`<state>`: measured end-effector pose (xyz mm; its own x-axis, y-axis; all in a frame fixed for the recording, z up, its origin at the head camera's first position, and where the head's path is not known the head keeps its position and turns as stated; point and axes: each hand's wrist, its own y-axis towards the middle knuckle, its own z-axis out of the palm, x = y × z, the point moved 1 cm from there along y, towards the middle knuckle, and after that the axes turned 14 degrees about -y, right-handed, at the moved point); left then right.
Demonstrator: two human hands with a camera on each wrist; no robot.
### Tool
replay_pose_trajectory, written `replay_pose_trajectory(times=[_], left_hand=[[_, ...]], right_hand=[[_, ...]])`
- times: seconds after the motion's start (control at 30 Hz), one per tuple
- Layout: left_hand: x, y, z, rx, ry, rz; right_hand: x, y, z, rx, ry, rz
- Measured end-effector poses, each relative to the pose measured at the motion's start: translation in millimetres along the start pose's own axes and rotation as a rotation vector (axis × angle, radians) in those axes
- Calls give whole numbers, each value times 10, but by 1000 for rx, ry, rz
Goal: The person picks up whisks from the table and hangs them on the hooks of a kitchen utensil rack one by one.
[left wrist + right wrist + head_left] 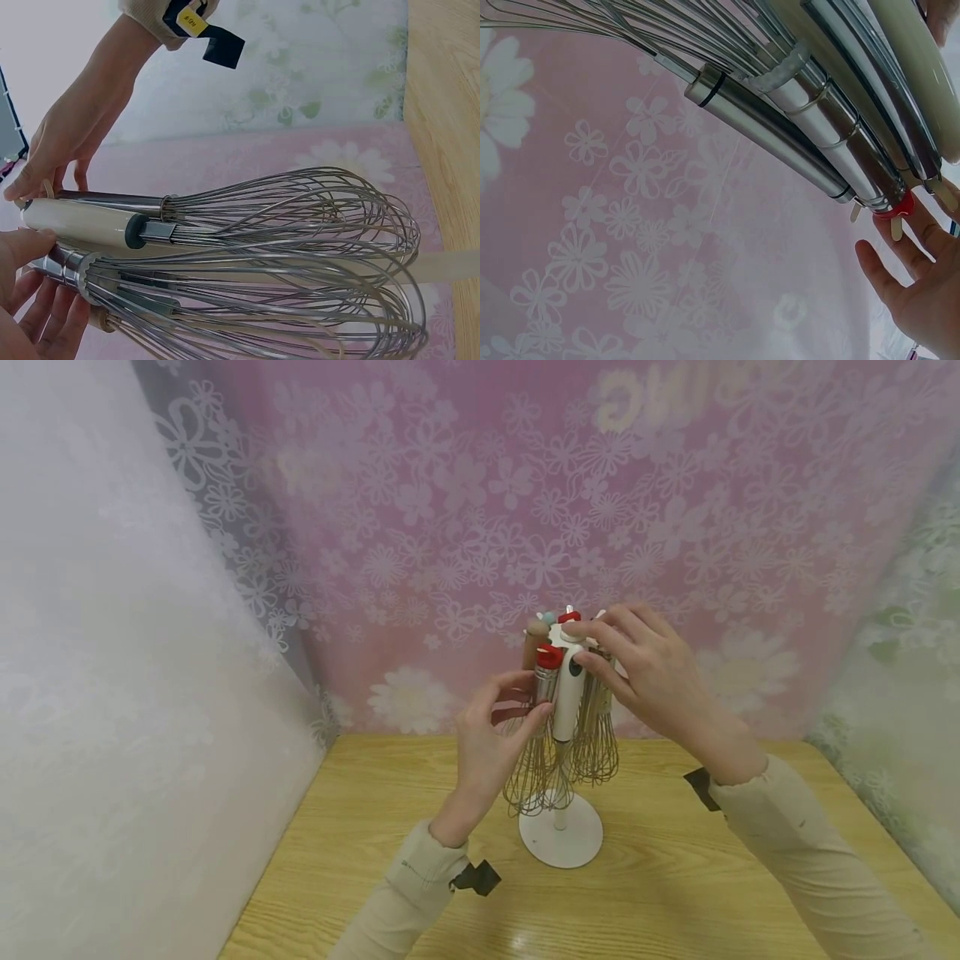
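My left hand (487,735) grips the metal handle of a whisk with a red end cap (545,681), thumb on one side and fingers on the other. This whisk is upright at the left front of a white rotating stand (561,852), wires downward. Beside it hangs a whisk with a cream handle (75,221). My right hand (652,668) reaches in from the right and holds the top of the stand, index finger on the hub and thumb at the cream handle's upper end. Its other fingers spread near the hanging loops in the right wrist view.
Several more whisks hang round the stand, including one with a slim steel handle (772,135) and one with a wooden handle (531,647). The stand's round base sits on a wood-grain table (360,827). A pink flowered curtain (450,527) stands close behind.
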<state>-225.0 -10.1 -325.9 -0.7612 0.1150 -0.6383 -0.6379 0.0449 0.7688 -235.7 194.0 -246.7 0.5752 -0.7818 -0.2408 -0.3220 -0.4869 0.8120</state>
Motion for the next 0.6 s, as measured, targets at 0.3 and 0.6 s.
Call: replay_pose_trajectory(times=[0.3, 0.6], left_hand=[[3, 15, -16, 11, -7, 0], [-15, 38, -26, 10, -40, 14]], right_hand=[[2, 3, -5, -11, 0, 11], [14, -6, -35, -14, 9, 35]])
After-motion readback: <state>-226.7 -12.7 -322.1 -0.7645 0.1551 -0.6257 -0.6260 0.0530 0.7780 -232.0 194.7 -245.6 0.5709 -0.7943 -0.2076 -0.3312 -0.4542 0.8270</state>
